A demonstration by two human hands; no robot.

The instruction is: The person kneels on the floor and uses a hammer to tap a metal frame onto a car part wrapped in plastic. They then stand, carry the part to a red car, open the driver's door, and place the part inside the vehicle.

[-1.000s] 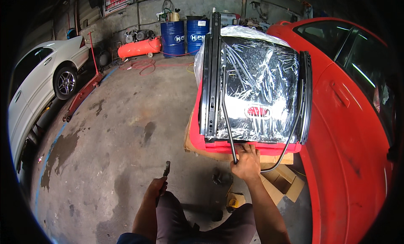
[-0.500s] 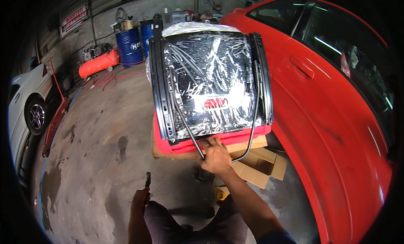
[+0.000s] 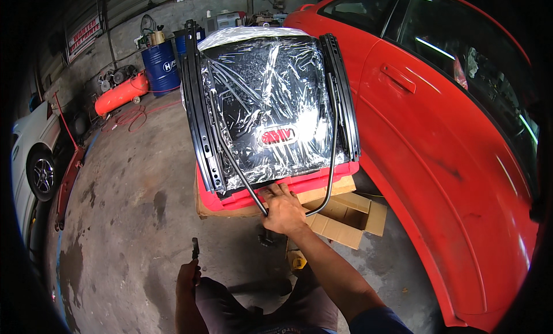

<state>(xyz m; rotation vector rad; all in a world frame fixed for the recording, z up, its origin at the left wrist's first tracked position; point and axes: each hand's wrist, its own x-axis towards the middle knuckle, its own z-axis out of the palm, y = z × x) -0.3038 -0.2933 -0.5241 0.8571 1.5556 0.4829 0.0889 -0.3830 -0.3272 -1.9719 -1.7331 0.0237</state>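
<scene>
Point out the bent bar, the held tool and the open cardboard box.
Bent bar (image 3: 246,181): head view, on its left leg.
Held tool (image 3: 195,249): head view, on its upper end.
Open cardboard box (image 3: 339,230): head view, on its near flap.

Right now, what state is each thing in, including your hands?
Left hand: closed around a dark tool.
Right hand: over the bent metal bar; grip unclear.
Seat-like piece: partly covered in clear plastic.
Cardboard box: open.
Red car door: appears shut.
Blue drum: upright.
Red tank: lying horizontally.
Red jack handle: raised.
</scene>
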